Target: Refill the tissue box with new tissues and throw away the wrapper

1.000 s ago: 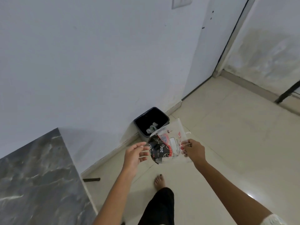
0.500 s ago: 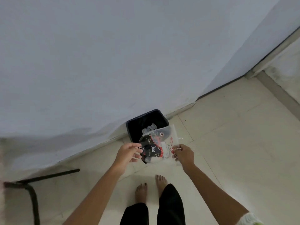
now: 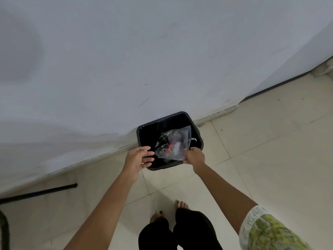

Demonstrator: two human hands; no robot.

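Pale tiled floor [image 3: 261, 159] with black bin [image 3: 197, 131] against the wall, two bare feet [image 3: 181, 204].

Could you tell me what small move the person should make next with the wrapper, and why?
Probably let go with the right hand: it pinches the wrapper by one corner right over the open black bin, and the left hand is open beside it, not gripping.

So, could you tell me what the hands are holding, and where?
The right hand pinches the clear tissue wrapper by its near right corner, above the black bin. The left hand is open, holding nothing.
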